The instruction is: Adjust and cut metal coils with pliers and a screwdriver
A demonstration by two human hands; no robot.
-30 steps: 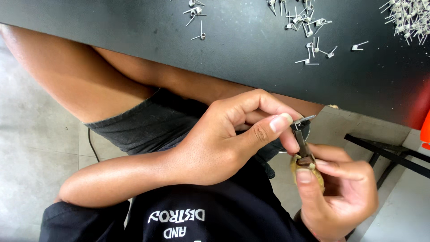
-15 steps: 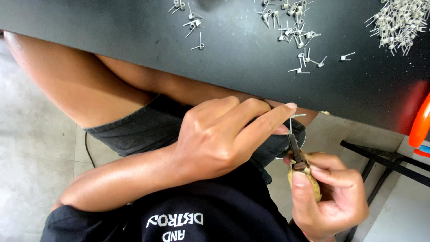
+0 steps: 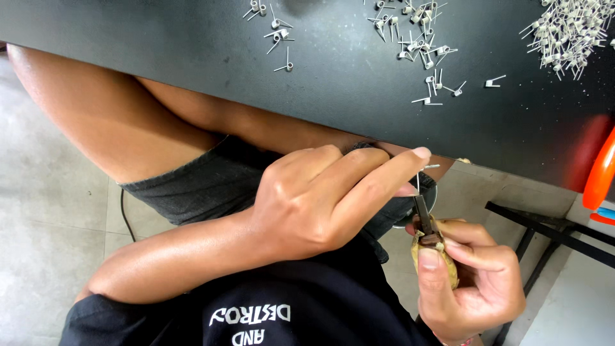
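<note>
My right hand grips a small tool below the desk edge; my left hand pinches a wire spring at its tip.

Setting: small workshop or assembly station, hand work on metal parts. Evidence: I sit at a plain black worktop strewn with loose heaps of small wire coil springs, a denser pile at its far right corner. Floor is bare grey tile or concrete. A black metal frame stands beside my seat. An orange tool handle lies at the worktop's right edge. In my fingers, a small pair of pliers.
</note>
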